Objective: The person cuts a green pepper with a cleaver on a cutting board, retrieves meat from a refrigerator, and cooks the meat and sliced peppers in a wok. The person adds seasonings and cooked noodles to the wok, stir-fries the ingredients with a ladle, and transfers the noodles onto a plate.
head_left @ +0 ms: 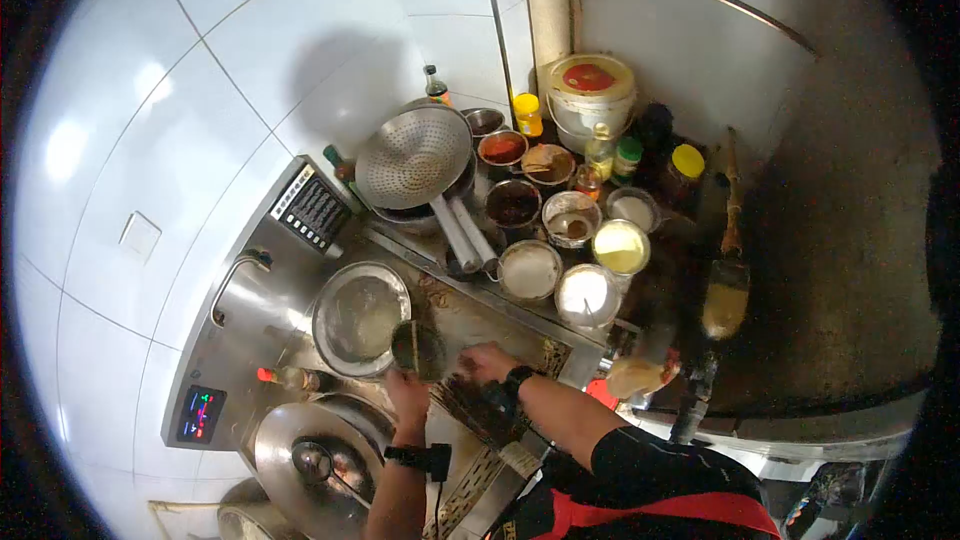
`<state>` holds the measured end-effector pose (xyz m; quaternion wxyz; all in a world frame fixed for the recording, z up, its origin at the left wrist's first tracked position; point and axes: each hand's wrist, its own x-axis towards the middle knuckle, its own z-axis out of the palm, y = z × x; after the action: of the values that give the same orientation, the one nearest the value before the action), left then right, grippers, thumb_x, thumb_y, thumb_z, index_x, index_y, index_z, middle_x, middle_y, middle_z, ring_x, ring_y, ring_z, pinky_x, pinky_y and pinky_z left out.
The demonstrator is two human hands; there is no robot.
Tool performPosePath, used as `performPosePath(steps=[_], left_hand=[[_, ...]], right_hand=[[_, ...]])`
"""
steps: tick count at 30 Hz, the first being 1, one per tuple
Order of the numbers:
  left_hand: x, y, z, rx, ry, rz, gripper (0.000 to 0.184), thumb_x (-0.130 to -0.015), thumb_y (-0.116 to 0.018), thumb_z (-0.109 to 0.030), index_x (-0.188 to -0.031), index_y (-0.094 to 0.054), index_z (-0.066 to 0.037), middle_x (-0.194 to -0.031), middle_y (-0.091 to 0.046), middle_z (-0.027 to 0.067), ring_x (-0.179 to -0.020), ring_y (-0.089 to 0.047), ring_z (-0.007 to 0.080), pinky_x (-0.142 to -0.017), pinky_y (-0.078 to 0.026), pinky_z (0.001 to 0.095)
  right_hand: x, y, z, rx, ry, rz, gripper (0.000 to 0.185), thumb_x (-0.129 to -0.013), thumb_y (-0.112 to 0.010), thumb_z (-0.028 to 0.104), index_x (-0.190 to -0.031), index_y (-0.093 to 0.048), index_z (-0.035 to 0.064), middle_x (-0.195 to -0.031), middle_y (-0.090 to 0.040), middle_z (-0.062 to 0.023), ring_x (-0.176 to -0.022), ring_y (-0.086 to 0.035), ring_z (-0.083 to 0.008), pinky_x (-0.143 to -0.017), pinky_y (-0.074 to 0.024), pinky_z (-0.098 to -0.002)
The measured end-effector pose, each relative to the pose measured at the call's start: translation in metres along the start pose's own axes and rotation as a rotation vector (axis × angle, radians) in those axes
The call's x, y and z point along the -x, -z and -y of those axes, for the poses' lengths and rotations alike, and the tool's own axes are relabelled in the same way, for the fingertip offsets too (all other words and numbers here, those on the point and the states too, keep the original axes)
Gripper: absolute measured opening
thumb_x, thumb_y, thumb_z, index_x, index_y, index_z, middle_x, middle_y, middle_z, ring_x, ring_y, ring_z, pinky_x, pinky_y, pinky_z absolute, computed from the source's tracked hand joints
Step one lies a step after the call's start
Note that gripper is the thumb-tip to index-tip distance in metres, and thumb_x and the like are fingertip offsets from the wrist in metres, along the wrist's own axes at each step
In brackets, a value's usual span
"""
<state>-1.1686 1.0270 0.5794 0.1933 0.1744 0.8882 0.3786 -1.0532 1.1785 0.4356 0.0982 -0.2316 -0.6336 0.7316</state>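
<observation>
Black short-sleeved top here, and look at that bold red band slashing across it! Above the band, a thin pale line traces the sleeve. Up and left of it, a chunky black wristband behind the right hand. Farther left, a black strap behind the left hand, boxy black unit, dark cable trailing!

The brush is showing dark brown; the strainer, dotted grey; the tiles, white, dark-lined; the sleeve, black.
</observation>
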Motion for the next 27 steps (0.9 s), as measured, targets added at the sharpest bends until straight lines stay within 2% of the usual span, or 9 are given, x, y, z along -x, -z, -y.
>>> performPosePath(steps=[2,8,9,11,18,20,22,23,27], left_hand=[[0.005,-0.008,0.007,-0.344,-0.666,-0.172,0.011,-0.08,-0.052,0.002,-0.09,-0.047,0.004,-0.098,-0.054,0.0247,-0.093,-0.056,0.0438,-0.07,-0.048,0.0494],[0.023,-0.005,-0.001,-0.292,-0.881,-0.239,0.022,-0.074,-0.052,0.003,-0.095,-0.046,0.002,-0.117,-0.045,0.0309,-0.095,-0.052,0.0484,-0.075,-0.049,0.049],[-0.007,-0.022,0.032,0.275,-0.615,0.049,0.024,-0.074,-0.052,0.002,-0.096,-0.045,0.002,-0.117,-0.045,0.0318,-0.099,-0.049,0.0489,-0.077,-0.047,0.0521],[0.008,0.0,0.014,-0.426,-0.867,-0.059,0.022,-0.077,-0.05,0.002,-0.098,-0.045,0.005,-0.109,-0.046,0.0311,-0.104,-0.046,0.0489,-0.079,-0.045,0.0534],[0.015,-0.038,0.045,-0.122,-0.119,0.128,0.023,-0.084,-0.061,-0.026,-0.092,-0.065,-0.005,-0.072,-0.062,0.0161,-0.067,-0.059,0.0314,-0.067,-0.047,0.0462],[0.032,-0.048,0.056,-0.464,-1.311,-0.086,0.021,-0.086,-0.058,-0.024,-0.097,-0.064,-0.009,-0.087,-0.066,0.0093,-0.062,-0.061,0.0211,-0.047,-0.043,0.037],[0.0,-0.157,0.091,-0.837,-0.435,0.38,0.023,-0.084,-0.058,-0.031,-0.09,-0.068,-0.011,-0.07,-0.065,0.0056,-0.056,-0.059,0.0181,-0.047,-0.039,0.032],[0.046,-0.122,0.04,-0.969,-0.513,0.383,0.027,-0.083,-0.058,-0.033,-0.075,-0.068,-0.01,-0.062,-0.062,0.0047,-0.055,-0.059,0.0182,-0.047,-0.038,0.0332],[0.008,-0.252,0.13,0.454,-0.85,0.074,0.026,-0.068,-0.067,-0.034,-0.055,-0.062,-0.012,-0.057,-0.059,0.0078,-0.054,-0.059,0.0259,-0.045,-0.039,0.0347]], right_hand=[[-0.003,-0.001,-0.011,0.621,0.215,0.039,0.025,-0.072,-0.067,0.024,-0.088,-0.065,0.005,-0.079,-0.065,-0.0144,-0.072,-0.062,-0.0322,-0.063,-0.0494,-0.0404],[0.005,0.0,-0.016,1.162,0.252,-0.206,0.036,-0.079,-0.06,0.038,-0.076,-0.067,0.0031,-0.076,-0.061,-0.0193,-0.074,-0.059,-0.0354,-0.069,-0.0455,-0.0475],[-0.006,0.005,-0.036,0.905,0.129,-0.368,0.039,-0.084,-0.057,0.038,-0.076,-0.067,0.002,-0.075,-0.061,-0.0195,-0.074,-0.059,-0.0347,-0.07,-0.045,-0.0481],[0.029,0.015,0.036,0.904,0.115,-0.24,0.029,-0.091,-0.053,0.027,-0.091,-0.064,0.0002,-0.089,-0.064,-0.0217,-0.079,-0.061,-0.0339,-0.073,-0.0469,-0.0454],[0.074,0.023,0.139,0.787,0.092,-0.337,0.023,-0.088,-0.051,0.024,-0.091,-0.062,0.0042,-0.09,-0.062,-0.0242,-0.084,-0.061,-0.0395,-0.065,-0.0467,-0.0459],[0.081,0.018,0.138,0.585,-0.008,-0.384,0.023,-0.088,-0.052,0.024,-0.087,-0.064,0.0044,-0.089,-0.064,-0.0211,-0.085,-0.061,-0.0398,-0.068,-0.0477,-0.0462],[0.075,0.018,0.126,0.981,0.491,-0.57,0.021,-0.086,-0.057,0.022,-0.092,-0.065,0.0036,-0.082,-0.064,-0.0208,-0.078,-0.062,-0.0404,-0.066,-0.0488,-0.0467],[0.076,0.015,0.13,0.989,0.434,-0.558,0.024,-0.087,-0.057,0.025,-0.093,-0.065,0.0036,-0.084,-0.065,-0.0216,-0.079,-0.062,-0.0404,-0.068,-0.0498,-0.0451],[0.083,0.012,0.157,1.148,0.062,-0.396,0.025,-0.089,-0.057,0.027,-0.094,-0.065,0.0042,-0.086,-0.066,-0.019,-0.079,-0.063,-0.0375,-0.071,-0.0501,-0.0442]])
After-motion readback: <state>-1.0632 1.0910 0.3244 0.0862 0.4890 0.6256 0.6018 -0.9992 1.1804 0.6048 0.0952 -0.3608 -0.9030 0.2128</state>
